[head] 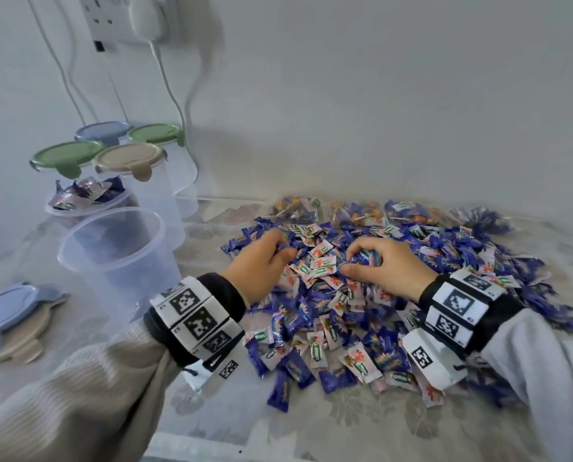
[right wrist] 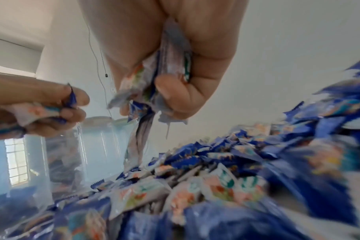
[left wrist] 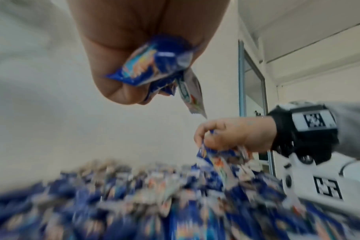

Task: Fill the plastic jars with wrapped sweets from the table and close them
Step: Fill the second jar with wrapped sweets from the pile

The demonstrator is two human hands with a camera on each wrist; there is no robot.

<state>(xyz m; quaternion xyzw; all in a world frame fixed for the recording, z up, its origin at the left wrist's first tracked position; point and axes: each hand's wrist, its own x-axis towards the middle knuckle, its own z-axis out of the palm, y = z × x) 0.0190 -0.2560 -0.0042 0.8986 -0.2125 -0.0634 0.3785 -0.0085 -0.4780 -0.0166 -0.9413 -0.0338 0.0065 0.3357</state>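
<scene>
Here, hands (head: 318, 265) clutch sweets (head: 321, 351); labels unreadable.

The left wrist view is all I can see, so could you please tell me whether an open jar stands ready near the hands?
Observer: Yes, an empty open jar stands on the table beyond the left hand.
Operator: Thank you. Are any jars filled already?
Observer: One open jar behind it is heaped with sweets to its rim.
Operator: And where are the lids, please?
Observer: Two loose lids lie stacked near the table's left edge; four lidded jars stand at the back.
Operator: Is the right hand loaded too?
Observer: The right hand grips a bunch of wrappers.
</scene>
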